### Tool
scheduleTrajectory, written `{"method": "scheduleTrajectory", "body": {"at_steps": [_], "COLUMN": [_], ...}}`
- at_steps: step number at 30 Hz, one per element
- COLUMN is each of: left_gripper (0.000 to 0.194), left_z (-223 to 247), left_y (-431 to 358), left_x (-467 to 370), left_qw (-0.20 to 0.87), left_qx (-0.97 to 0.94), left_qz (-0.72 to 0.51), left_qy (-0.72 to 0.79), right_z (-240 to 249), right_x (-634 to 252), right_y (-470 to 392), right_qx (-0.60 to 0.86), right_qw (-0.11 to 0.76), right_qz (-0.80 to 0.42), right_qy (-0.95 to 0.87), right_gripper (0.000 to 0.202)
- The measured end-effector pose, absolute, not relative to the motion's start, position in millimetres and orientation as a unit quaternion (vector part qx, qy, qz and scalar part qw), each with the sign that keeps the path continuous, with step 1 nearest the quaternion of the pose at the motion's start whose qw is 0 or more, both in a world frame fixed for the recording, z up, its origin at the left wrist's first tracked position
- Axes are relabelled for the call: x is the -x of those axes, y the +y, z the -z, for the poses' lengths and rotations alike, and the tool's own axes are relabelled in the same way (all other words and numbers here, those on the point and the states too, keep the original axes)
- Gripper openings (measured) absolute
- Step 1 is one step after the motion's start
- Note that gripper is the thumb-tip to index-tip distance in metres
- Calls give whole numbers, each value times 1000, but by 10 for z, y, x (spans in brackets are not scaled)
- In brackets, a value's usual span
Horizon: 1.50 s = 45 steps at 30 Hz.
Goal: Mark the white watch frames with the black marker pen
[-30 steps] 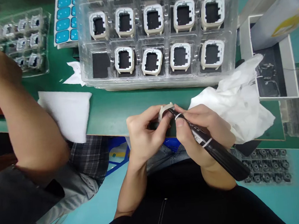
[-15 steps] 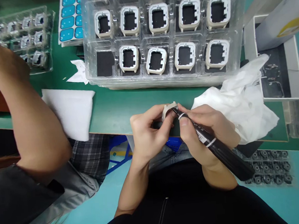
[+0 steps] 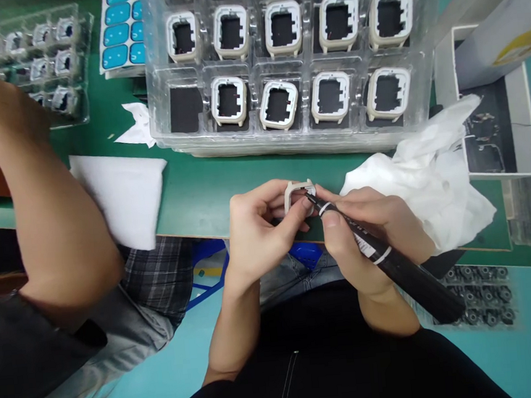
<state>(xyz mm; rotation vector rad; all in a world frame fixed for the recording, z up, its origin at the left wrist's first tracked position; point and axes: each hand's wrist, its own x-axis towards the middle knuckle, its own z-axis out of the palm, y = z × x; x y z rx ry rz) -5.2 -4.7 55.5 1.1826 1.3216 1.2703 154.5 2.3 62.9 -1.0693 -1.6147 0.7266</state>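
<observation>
Between the thumb and fingers of my left hand (image 3: 263, 230) is a small beige watch case frame (image 3: 291, 190), held just above the table's front edge. My right hand (image 3: 370, 227) grips a black marker pen (image 3: 400, 280) like a writing tool, its body slanting down to the right. The pen's dark tip meets or nearly meets the frame's inner side; exact contact is hard to tell. Beyond my hands, a clear plastic tray (image 3: 181, 143) holds several similar frames, one of them a white-and-beige case (image 3: 278, 105). Its front left pocket (image 3: 186, 110) has no frame in it.
Crumpled white cloth (image 3: 422, 179) lies right of my hands, beside a white box (image 3: 522, 133). At left are a folded white foam sheet (image 3: 121, 196), blue stickers (image 3: 117, 34), another parts tray (image 3: 56, 68) and a co-worker's arm (image 3: 56, 199). A tray of dark parts (image 3: 481, 295) sits lower right.
The watch case frame has turned in my left fingers, showing more of its opening. My right hand and the marker have shifted slightly right, the tip staying at the frame.
</observation>
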Motion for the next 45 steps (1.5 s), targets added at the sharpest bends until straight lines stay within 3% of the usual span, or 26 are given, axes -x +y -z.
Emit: {"method": "scheduleTrajectory", "body": {"at_steps": [5,9,12,24,34,41,45], "left_gripper": [11,8,10,8,8,11,15], "left_z": [-595,-567,-533,-515,-498,-557,-623], "left_y": [-35,-30,-36,-45,-82,-40,3], "left_x": [61,64,58,38,32,55,81], "left_qw": [507,487,453,361,290,464,524], "left_qx": [-449,-465,-482,-542,-595,-494,-455], "left_qz": [-518,-524,-527,-528,-503,-513,-508], "left_qy": [522,522,533,545,556,526,510], "right_z": [-641,-582,-549,-587,-559,-516,-531], "right_x": [-1574,-1466,-1410,-1472,-1400,-1497,-1564], "right_y": [57,35,17,-11,-2,-10,-18], "right_qx": [423,423,417,442,460,417,437], "right_qw": [478,577,587,546,577,591,531], "right_qz": [-315,-218,-210,-201,-178,-240,-273], "right_qy": [-702,-664,-661,-682,-650,-648,-672], "right_gripper": [15,21,26,24,16,11,18]}}
